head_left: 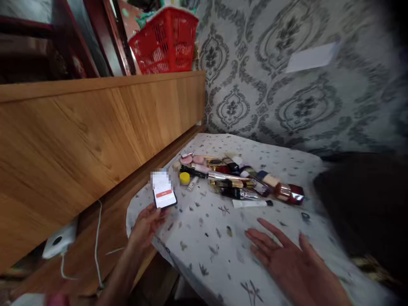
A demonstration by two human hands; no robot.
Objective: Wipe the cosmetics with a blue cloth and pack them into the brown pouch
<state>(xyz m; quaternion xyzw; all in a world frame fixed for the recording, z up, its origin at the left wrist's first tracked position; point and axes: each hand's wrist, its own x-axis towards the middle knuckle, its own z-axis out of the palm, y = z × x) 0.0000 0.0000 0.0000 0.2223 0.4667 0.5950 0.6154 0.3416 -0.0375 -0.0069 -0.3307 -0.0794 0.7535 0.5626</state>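
Observation:
My left hand [148,223] grips the lower end of a phone [164,193] whose lit screen shows a red button; part of the screen is pixelated. The phone is over the left edge of a white patterned cloth [204,238]. Palm up and fingers spread, my right hand [283,259] holds nothing above the cloth at the lower right. Beyond both hands lies a pile of cosmetics. Among them are a yellow-lidded jar [184,178], a white tube [250,203] with a black cap, a dark red bottle [288,193] and a black and silver tube [239,194].
A wooden cabinet [95,136] runs along the left, with a red basket [168,40] on top. White cables [98,242] and a white device [60,241] lie at the lower left. A patterned wall [261,76] stands behind. Something dark [360,212] is at the right.

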